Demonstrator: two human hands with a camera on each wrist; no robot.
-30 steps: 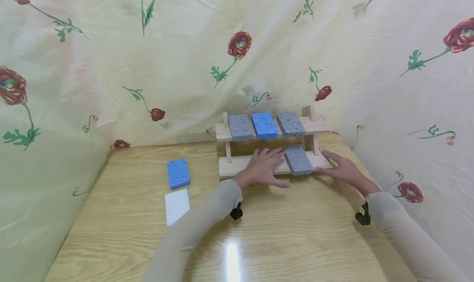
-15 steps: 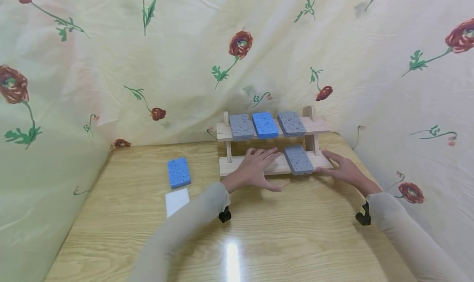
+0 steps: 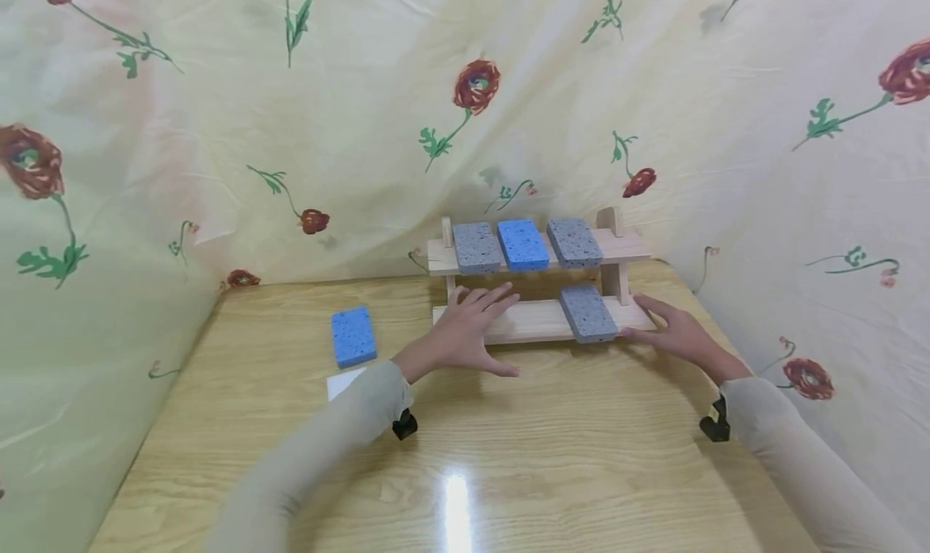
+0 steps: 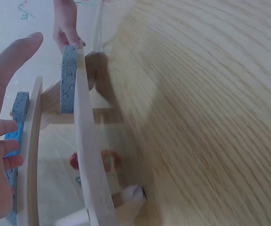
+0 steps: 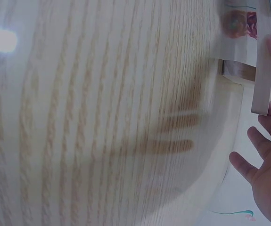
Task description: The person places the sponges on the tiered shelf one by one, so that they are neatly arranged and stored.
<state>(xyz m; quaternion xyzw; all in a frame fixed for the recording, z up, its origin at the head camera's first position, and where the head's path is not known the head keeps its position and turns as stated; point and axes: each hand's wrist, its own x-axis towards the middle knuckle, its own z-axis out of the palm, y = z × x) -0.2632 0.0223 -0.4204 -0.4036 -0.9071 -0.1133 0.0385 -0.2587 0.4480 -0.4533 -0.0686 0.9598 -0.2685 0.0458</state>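
Across the wooden table (image 3: 581, 456), your work in hand looks to be laying sponges on the two-tier wooden rack (image 3: 530, 323); the present step seems to be drawing away from one set down on its lower shelf. Your left hand (image 3: 458, 335) is over the left part of that shelf, fingers spread wide, thumb well apart, nothing in it. Your right hand (image 3: 676, 335) has thumb and forefinger lightly pinching the shelf's right end, the other fingers loose; how firmly they press you cannot tell.

The lower grey sponge (image 3: 588, 313) lies toward the right of its shelf, while the left grey sponge (image 3: 477, 248), middle blue sponge (image 3: 523, 245) and right grey sponge (image 3: 575, 242) form a row above. The loose blue sponge (image 3: 353, 337) lies on the table left of the rack, the white piece (image 3: 343, 382) just nearer you, partly hidden by your left sleeve (image 3: 320, 448). Taking that blue sponge would call for swinging the left hand clear of the shelf and closing across the sponge, with the right steadying the rack.

Against a second ago, your left hand has shifted left from beside the lower grey sponge, and your sleeve hides more of the white piece; the right hand keeps its place.
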